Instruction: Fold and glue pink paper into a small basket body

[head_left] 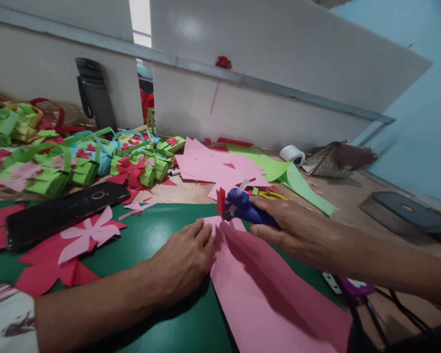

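1. Works over a green mat (161, 230), with both hands close to its far edge.
2. Has room on the green between the left hand (185, 257) and the black phone (66, 211) farther left.
3. Meets crowding at far left from green paper bags (53, 182), and just beyond the right hand (286, 225) from loose pink sheets (220, 162) and yellow handles (274, 195).
4. Has brown tabletop (345, 201) showing farther right, short of a dark lidded box (404, 213).
5. Grips the blue glue gun (253, 212) in the right hand, fingers wrapped about its handle, over the far end of the folded pink sheet (250, 299).
6. Aims the nozzle (227, 214) left and slightly near, with the handle's long axis sloping right and near.
7. Has a small red piece (221, 201) upright beside the nozzle; cannot tell if touching.
8. Rests the left hand on the folded sheet's left edge, fingers bent and close together; cannot tell whether pinching, with the thumb hidden.
9. Has that sheet's long axis running far left to near right, its right side raised along the crease.
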{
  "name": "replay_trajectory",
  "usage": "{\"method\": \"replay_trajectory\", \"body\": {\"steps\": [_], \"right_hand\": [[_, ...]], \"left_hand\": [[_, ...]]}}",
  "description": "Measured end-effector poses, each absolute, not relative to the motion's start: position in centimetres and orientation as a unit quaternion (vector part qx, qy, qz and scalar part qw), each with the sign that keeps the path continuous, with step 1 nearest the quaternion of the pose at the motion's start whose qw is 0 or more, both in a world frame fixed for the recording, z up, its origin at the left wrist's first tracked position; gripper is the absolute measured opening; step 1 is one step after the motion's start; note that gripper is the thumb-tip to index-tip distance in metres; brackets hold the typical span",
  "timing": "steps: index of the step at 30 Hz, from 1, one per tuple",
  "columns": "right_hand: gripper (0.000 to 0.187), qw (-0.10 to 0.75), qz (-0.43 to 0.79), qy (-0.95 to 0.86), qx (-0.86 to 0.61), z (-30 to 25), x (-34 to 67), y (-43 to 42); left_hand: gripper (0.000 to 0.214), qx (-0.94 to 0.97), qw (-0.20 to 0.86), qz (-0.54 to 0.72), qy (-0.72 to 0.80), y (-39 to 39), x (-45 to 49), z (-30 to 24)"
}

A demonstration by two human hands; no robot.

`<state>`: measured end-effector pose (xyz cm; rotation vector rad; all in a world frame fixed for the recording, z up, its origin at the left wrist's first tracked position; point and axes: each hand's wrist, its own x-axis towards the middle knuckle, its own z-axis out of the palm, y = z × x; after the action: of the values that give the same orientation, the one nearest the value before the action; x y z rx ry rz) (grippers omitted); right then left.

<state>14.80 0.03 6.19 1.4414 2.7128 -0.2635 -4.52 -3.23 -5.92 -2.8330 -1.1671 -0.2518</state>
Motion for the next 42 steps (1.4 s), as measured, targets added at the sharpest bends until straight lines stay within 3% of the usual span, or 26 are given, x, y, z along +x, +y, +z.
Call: {"method": "replay_trajectory", "body": {"steps": [11, 18, 26, 38, 42], "right_hand": [[0.025, 0.092, -0.067, 0.865, 0.489, 7.1, 14.7, 0.4], [0.022, 0.115, -0.050, 0.865, 0.487, 7.7, 14.6, 0.7], [0.026, 0.084, -0.033, 0.874, 0.477, 7.8, 15.1, 0.5], [0.029, 0.115, -0.062, 0.856, 0.501, 7.9, 14.6, 0.2], [0.032, 0.083, -0.063, 0.857, 0.505, 7.6, 14.6, 0.2]], "left_hand": [[0.033, -0.920, 0.026, -0.077, -0.383, -3.1, -4.4, -5.8], [0.030, -0.919, 0.002, -0.066, -0.390, -3.2, -4.3, -5.6], [0.025, -0.918, -0.007, -0.078, -0.389, -3.2, -4.4, -5.5], [0.027, -0.917, 0.006, -0.077, -0.392, -3.2, -4.4, -5.7], [0.029, -0.918, 0.014, -0.072, -0.389, -3.3, -4.4, -5.6]]}}
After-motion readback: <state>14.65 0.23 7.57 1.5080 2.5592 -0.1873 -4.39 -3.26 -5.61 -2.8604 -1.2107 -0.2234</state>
